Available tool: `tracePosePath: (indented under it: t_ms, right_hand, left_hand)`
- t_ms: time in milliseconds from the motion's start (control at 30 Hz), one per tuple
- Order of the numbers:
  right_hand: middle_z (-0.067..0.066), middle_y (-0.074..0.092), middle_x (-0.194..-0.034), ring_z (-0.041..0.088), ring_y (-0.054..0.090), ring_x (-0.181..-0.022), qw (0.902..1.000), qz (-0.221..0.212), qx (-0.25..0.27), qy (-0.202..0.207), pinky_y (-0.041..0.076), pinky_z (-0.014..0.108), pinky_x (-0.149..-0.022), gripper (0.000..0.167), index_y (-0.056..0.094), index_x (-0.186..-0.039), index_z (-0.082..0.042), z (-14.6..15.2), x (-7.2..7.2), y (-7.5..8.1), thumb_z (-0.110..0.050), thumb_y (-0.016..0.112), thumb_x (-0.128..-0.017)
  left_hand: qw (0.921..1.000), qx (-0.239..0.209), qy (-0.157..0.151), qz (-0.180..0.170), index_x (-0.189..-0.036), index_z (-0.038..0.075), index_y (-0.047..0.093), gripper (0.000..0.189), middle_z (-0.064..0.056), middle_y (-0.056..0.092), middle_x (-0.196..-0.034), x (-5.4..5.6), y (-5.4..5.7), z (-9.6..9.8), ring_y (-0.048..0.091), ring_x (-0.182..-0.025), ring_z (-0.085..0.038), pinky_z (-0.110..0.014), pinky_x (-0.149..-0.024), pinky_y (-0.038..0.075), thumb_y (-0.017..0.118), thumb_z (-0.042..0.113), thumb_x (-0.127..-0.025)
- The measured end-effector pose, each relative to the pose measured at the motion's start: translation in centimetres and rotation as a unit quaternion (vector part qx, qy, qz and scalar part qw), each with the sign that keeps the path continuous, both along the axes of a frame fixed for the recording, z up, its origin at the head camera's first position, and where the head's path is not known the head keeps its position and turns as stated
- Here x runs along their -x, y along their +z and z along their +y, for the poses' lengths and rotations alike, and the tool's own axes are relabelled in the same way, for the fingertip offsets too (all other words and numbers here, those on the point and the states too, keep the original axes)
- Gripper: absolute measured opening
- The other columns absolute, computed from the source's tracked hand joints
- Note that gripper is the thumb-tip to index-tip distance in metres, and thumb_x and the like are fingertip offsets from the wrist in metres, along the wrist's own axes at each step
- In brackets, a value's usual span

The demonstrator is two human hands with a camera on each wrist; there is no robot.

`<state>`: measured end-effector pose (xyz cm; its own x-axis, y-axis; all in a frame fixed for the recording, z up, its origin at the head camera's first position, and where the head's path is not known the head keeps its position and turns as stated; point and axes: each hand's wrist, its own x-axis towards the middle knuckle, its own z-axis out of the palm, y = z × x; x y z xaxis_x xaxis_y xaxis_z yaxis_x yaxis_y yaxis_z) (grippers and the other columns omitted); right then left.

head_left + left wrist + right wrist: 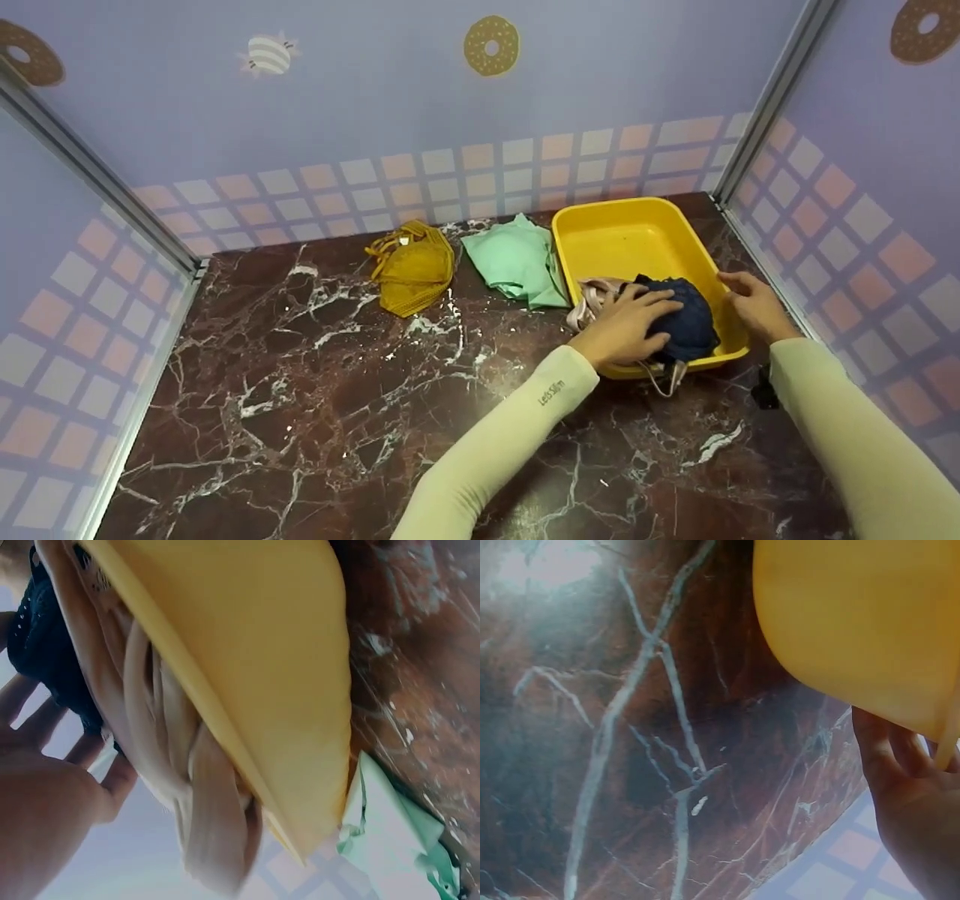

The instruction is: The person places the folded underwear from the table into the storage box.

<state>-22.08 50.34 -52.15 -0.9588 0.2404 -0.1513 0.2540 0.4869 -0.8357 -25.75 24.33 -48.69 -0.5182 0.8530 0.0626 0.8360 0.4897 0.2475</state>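
A navy bra [694,319] sits in the near end of a yellow plastic basin [622,255], beside a pinkish-beige garment [589,300] whose folds hang over the rim. My left hand [630,322] rests on the navy bra with its fingers spread. In the left wrist view, the beige fabric [214,810] droops outside the basin's edge, next to the dark lacy cup [52,652]. At the basin's right side, my right hand [756,306] holds the rim; the right wrist view shows its fingers [874,742] against the outer wall.
Left of the basin lies a mint-green folded bra [517,259], touching or nearly touching it. Farther left is a mustard-yellow bra [415,270]. Dark red marble [337,420] forms the surface, with tiled-pattern panels [450,172] at the back and both sides.
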Motion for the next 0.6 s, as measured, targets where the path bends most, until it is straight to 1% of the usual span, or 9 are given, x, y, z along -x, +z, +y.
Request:
tracePosePath:
  t_ms: [133, 167, 267, 367, 467, 533, 600]
  right_hand:
    - [0.032, 0.035, -0.139, 0.045, 0.038, -0.121, 1.0, 0.005, 0.002, 0.0, 0.031, 0.056, -0.1, 0.046, 0.034, -0.141, 0.006, -0.1, 0.2, 0.3, -0.002, 0.037, -0.096]
    - [0.032, 0.036, -0.138, 0.045, 0.038, -0.12, 1.0, 0.007, 0.0, 0.001, 0.031, 0.056, -0.1, 0.045, 0.034, -0.141, 0.007, -0.1, 0.3, 0.3, -0.001, 0.037, -0.096]
    - [0.033, 0.038, -0.135, 0.045, 0.039, -0.119, 0.9999, 0.012, -0.005, 0.0, 0.031, 0.055, -0.1, 0.044, 0.036, -0.139, 0.009, -0.1, 0.4, 0.4, 0.0, 0.037, -0.096]
    - [0.032, 0.039, -0.135, 0.045, 0.04, -0.118, 0.9999, 0.009, -0.012, -0.001, 0.032, 0.056, -0.099, 0.044, 0.036, -0.139, 0.008, -0.1, 0.5, 0.4, -0.001, 0.039, -0.096]
    - [0.032, 0.038, -0.136, 0.045, 0.04, -0.119, 0.9999, 0.007, -0.014, -0.004, 0.032, 0.056, -0.099, 0.045, 0.036, -0.14, 0.006, -0.1, 0.6, 0.3, -0.002, 0.039, -0.096]
    - [0.032, 0.038, -0.136, 0.044, 0.04, -0.118, 0.9999, 0.005, -0.013, -0.004, 0.033, 0.055, -0.099, 0.045, 0.036, -0.14, 0.006, -0.2, 0.6, 0.3, -0.002, 0.04, -0.095]
    - [0.032, 0.038, -0.136, 0.043, 0.041, -0.117, 0.9999, 0.003, -0.01, -0.003, 0.033, 0.053, -0.098, 0.045, 0.036, -0.139, 0.007, -0.2, 0.5, 0.3, -0.002, 0.04, -0.095]
  left_hand:
    - [0.9996, -0.027, 0.008, -0.001, -0.145, 0.033, 0.036, 0.051, 0.013, 0.027, -0.151, 1.2, 0.1, -1.7, 0.021, -0.137, -0.016, -0.044, -0.108, 0.018, 0.047, 0.042, -0.097]
    - [0.9993, -0.034, 0.013, -0.001, -0.145, 0.033, 0.036, 0.051, 0.012, 0.028, -0.151, 1.6, 0.2, -2.3, 0.021, -0.137, -0.015, -0.043, -0.108, 0.019, 0.047, 0.041, -0.097]
    - [0.9973, -0.062, 0.035, 0.017, -0.142, 0.029, 0.041, 0.049, 0.008, 0.035, -0.147, 3.3, 0.2, -4.6, 0.027, -0.133, -0.015, -0.04, -0.105, 0.024, 0.051, 0.038, -0.095]
    - [0.9935, -0.086, 0.073, 0.019, -0.14, 0.026, 0.044, 0.047, 0.005, 0.039, -0.145, 5.3, 0.1, -7.8, 0.03, -0.131, -0.017, -0.042, -0.103, 0.026, 0.054, 0.035, -0.094]
    - [0.9876, -0.105, 0.115, 0.016, -0.139, 0.024, 0.046, 0.048, 0.0, 0.043, -0.142, 7.1, -0.2, -11.4, 0.034, -0.129, -0.02, -0.044, -0.102, 0.028, 0.056, 0.033, -0.093]
    - [0.9832, -0.113, 0.142, 0.019, -0.139, 0.023, 0.047, 0.049, -0.003, 0.044, -0.14, 8.1, -0.4, -13.9, 0.036, -0.127, -0.023, -0.045, -0.101, 0.029, 0.057, 0.032, -0.092]
    - [0.9779, -0.123, 0.168, 0.024, -0.138, 0.021, 0.048, 0.049, -0.004, 0.047, -0.138, 8.7, -0.5, -16.2, 0.038, -0.125, -0.023, -0.046, -0.101, 0.029, 0.059, 0.03, -0.091]
